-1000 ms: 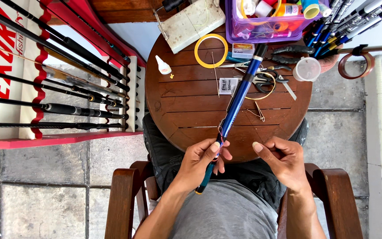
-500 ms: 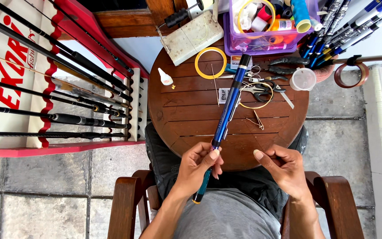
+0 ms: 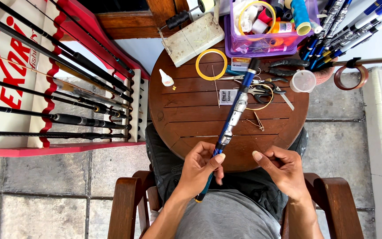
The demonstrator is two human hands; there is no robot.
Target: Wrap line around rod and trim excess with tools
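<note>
Blue fishing rod (image 3: 234,113): left hand (image 3: 202,168) grips it, hiding the handle; right hand (image 3: 281,168) loosely curled, empty.

head view, straight down, close above round table (image 3: 186,115)

Yellow tape ring (image 3: 211,64), glue bottle (image 3: 166,79), scissors (image 3: 261,91) on round table (image 3: 186,115); purple box (image 3: 270,48) behind.

The left hand (image 3: 202,166) grips a blue fishing rod (image 3: 234,110) near its butt, the shaft angled far-right across the round wooden table (image 3: 186,115). The right hand (image 3: 284,170) hovers just right of it, fingers curled, apart from the rod. A rod rack (image 3: 58,88) stands at left.
</note>
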